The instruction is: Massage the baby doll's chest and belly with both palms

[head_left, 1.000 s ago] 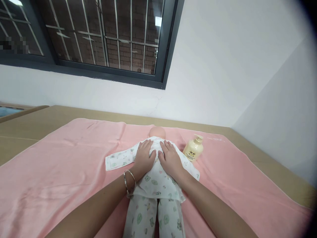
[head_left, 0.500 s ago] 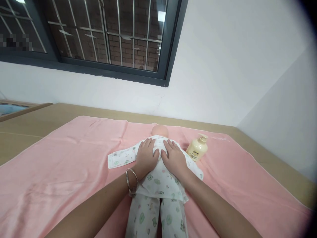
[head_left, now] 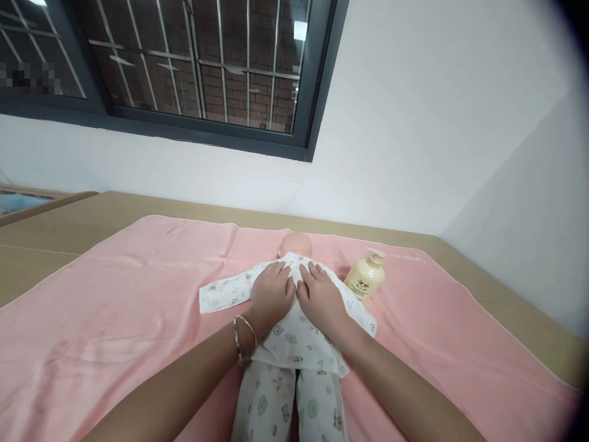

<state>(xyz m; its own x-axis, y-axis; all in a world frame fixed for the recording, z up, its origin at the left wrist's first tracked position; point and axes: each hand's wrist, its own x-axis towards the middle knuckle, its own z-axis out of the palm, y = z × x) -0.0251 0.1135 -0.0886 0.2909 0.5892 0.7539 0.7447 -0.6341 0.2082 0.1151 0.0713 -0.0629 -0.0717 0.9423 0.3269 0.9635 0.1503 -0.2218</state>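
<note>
Left hand palm-down, open, gripping nothing, on the upper shirt of the doll lying on the pink blanket; right hand likewise; pump bottle just beside; step judged two-palmed stroking or pressing, next move calling for light, even contact.

Shirt matt cloth; bottle glossy plastic; bangle shiny metal.

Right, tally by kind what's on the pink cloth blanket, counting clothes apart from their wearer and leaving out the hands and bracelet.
Bald, peach-coloured doll: 1
White, printed, long-sleeved top: 1
White, printed cloth trousers: 1
Pale yellow pump bottle: 1
Total: 4
</note>
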